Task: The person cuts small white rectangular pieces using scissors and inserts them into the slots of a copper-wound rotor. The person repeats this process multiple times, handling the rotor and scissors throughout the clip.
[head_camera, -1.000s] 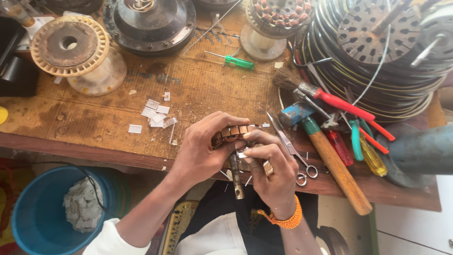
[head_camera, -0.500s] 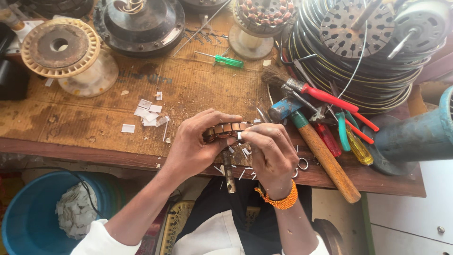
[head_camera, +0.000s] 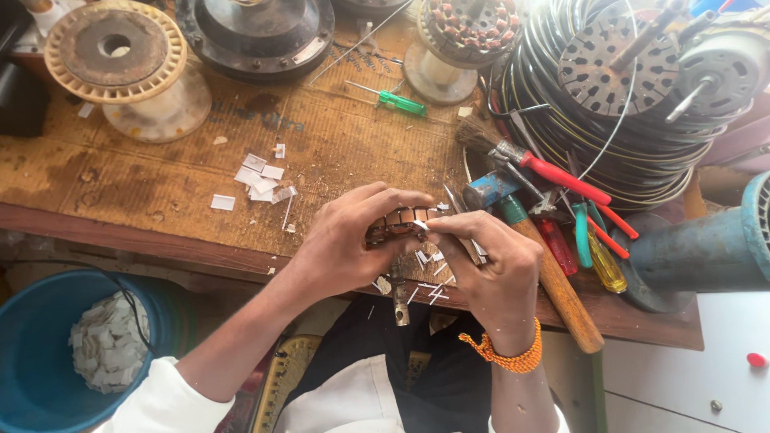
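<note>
Ahead and left of your fingers [head_camera: 417, 228], the surface [head_camera: 160, 188] lies open, with only small white paper scraps [head_camera: 261, 180] scattered there. Just right of them, a wooden-handled hammer [head_camera: 553, 281], screwdrivers and coiled wire [head_camera: 561, 136] crowd the way. Farther ahead, a green screwdriver [head_camera: 397, 100] and spool [head_camera: 120, 64] stand across the path.

Both hands [head_camera: 425, 256] around a slotted motor core [head_camera: 399, 222]

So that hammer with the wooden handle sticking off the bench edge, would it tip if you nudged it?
Possibly: the hammer has its handle end past the wooden bench edge. Its blue metal head lies back on the bench and probably anchors it. The rounded handle could roll slightly, though the red-handled tools crowd it.
</note>
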